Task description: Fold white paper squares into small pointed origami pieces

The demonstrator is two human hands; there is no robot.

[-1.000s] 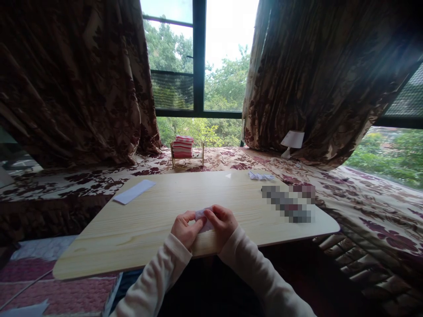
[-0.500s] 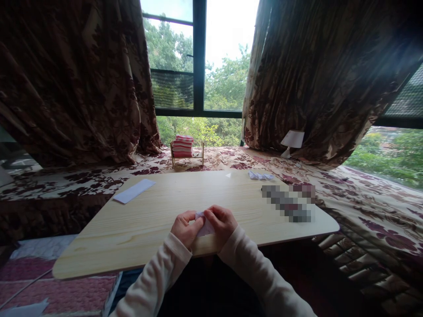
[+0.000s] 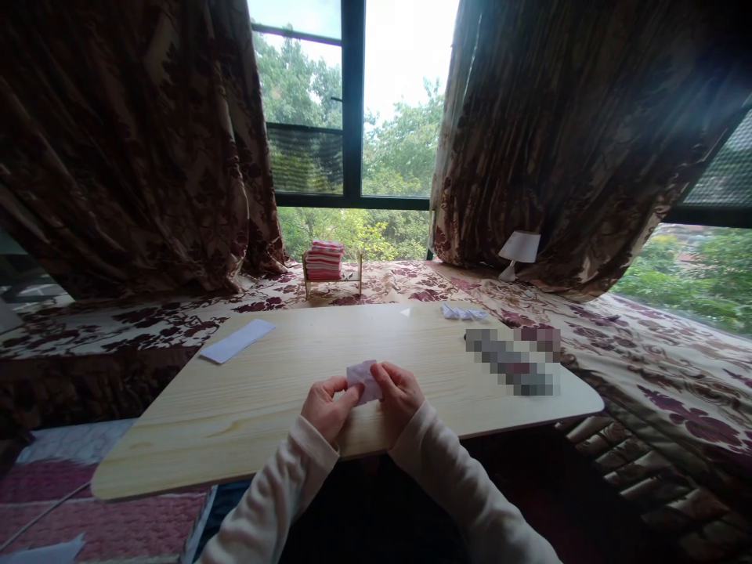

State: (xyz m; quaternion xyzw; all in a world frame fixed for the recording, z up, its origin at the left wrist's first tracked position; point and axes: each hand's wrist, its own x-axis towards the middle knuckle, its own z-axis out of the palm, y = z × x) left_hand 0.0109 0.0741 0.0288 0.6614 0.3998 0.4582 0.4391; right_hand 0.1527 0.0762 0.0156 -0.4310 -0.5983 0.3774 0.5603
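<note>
A small folded piece of white paper [image 3: 365, 379] is held between my two hands, above the near edge of the pale wooden table [image 3: 282, 407]. On its left side, my left hand [image 3: 330, 406] pinches it with the thumb in front. My right hand [image 3: 399, 390] grips the right side between thumb and fingers. Some of the paper's right part is hidden behind the right hand's fingers. Both wrists come out of cream sleeves.
A flat white paper strip [image 3: 238, 341] lies at the table's left. Several folded white paper pieces [image 3: 464, 312] sit at the back right, near a small white triangle [image 3: 405, 312] and a blurred-out item [image 3: 510, 362]. Beyond are a rack of striped cloths [image 3: 324, 260] and a lamp [image 3: 520, 247].
The paper now stands higher and shows more of its face between my hands; before, it was tucked lower behind my thumbs. My hands have shifted only slightly.
</note>
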